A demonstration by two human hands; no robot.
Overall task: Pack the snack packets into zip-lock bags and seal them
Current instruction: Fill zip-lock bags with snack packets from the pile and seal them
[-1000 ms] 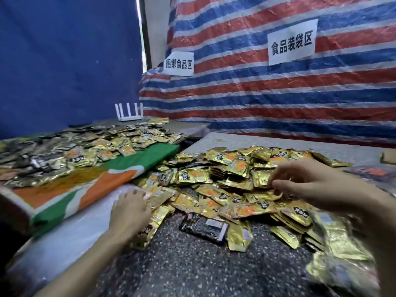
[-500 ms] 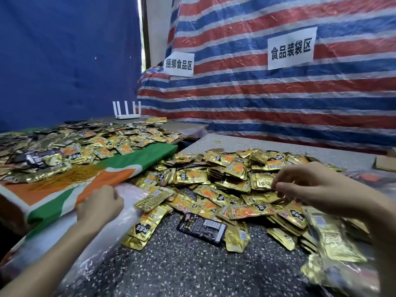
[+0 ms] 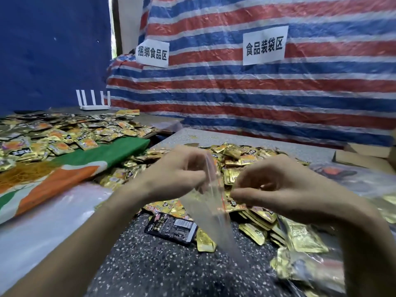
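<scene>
Hanging over the speckled tabletop (image 3: 150, 264) and a black packet (image 3: 171, 227), the clear zip-lock bag (image 3: 212, 215) sits between our two hands. Our left hand (image 3: 177, 174) pinches its top edge in curled fingers (image 3: 198, 174); our right hand (image 3: 278, 185) is curled too, thumb tip right at the bag's red strip, though we cannot tell whether it grips. Beyond our fingers the gold snack packets (image 3: 242, 157) lie heaped, a striped tarp (image 3: 235, 99) behind them
</scene>
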